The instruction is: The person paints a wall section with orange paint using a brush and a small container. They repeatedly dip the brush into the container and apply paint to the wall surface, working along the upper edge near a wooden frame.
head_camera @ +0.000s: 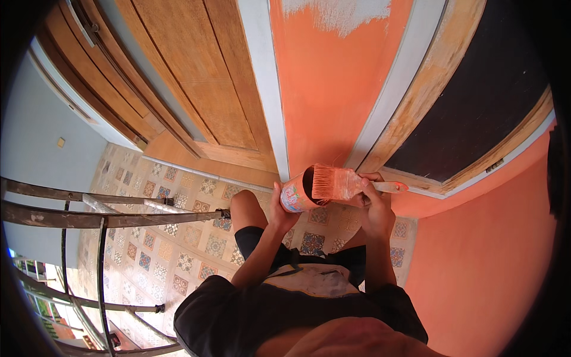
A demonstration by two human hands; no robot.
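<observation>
My left hand (284, 216) is closed around a can (295, 196) smeared with orange paint, its dark mouth turned to the right. My right hand (376, 207) grips the handle of a wide paintbrush (341, 183). Orange paint coats the bristles, which lie across the can's mouth; whether they touch the rim I cannot tell. Before me stands an orange wall strip (330, 89) between two pale frame strips. A whitish patch (341, 13) with a ragged lower edge shows near its top.
A metal frame of bars (111, 219), perhaps scaffolding, stands at the left. Wooden door panels (196, 67) rise at the upper left, and a dark pane (464, 98) in a wooden frame at the right. Patterned tiles (216, 245) cover the floor; another orange wall (482, 267) borders the right.
</observation>
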